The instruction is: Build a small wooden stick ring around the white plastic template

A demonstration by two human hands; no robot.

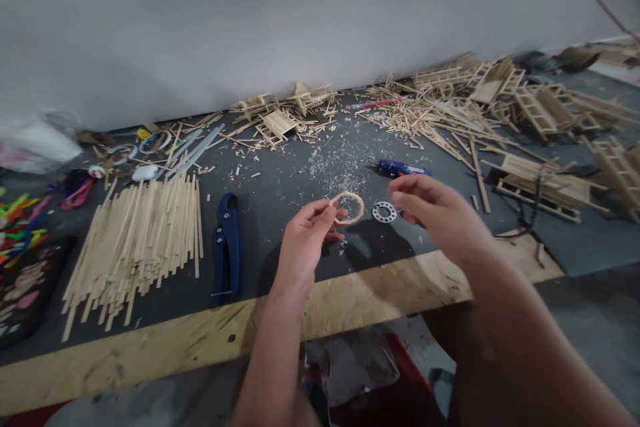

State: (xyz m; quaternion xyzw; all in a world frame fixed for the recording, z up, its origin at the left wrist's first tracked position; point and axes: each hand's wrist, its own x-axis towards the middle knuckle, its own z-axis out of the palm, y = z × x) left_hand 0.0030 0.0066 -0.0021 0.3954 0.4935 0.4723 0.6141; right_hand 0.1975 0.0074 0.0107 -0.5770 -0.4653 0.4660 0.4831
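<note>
My left hand [310,223] pinches a small ring of pale wood pieces [362,207] between thumb and fingers, a little above the dark tabletop. To its right is a flat grey disc with a circle of holes [384,220]. My right hand [425,203] hovers just right of this disc, fingers curled together; whether anything small is between the fingertips is hidden. A blue rotary tool or glue-pen-like device [403,168] lies just behind the right hand. Wood shavings and bits [330,163] are scattered behind the ring.
A blue-handled cutter [229,243] lies left of my left arm. Beyond it is a pile of thin wooden sticks [145,240]. Small wooden stick models [545,110] and loose sticks [415,117] crowd the back and right. A pale wooden strip [175,347] edges the table's front.
</note>
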